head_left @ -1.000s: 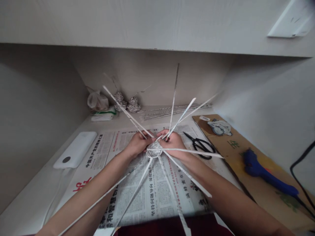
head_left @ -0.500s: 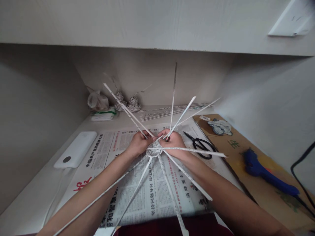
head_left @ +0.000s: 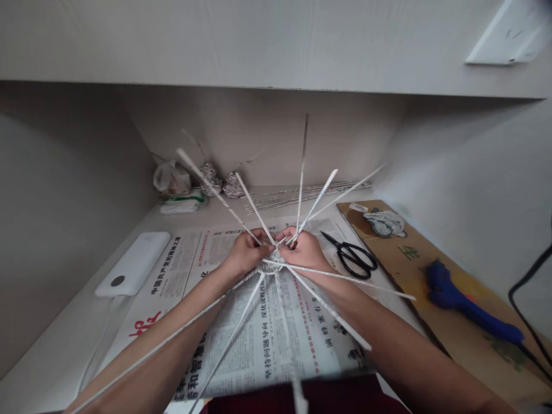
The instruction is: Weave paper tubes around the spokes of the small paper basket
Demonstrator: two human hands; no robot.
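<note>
The woven piece (head_left: 272,268) is in both hands, over the newspaper (head_left: 241,339), which reaches the near edge of the table (head_left: 56,356). The left hand (head_left: 246,253) is nearly closed, fingers curled and thumb pinching the piece's far left side. The right hand (head_left: 304,248) is closed too, gripping its far right side between thumb and bent fingers. Paper strips (head_left: 336,314) spread from the piece all round, some across both forearms. Scissors (head_left: 342,248) lie on the newspaper just beside the right hand. Along the table's right edge, cardboard (head_left: 414,276) bears a blue glue gun (head_left: 474,313). A power bank (head_left: 131,264) lies by the left edge; a bag (head_left: 171,177) stands at the far left corner, and spare sticks (head_left: 276,198) lie along the far edge.
</note>
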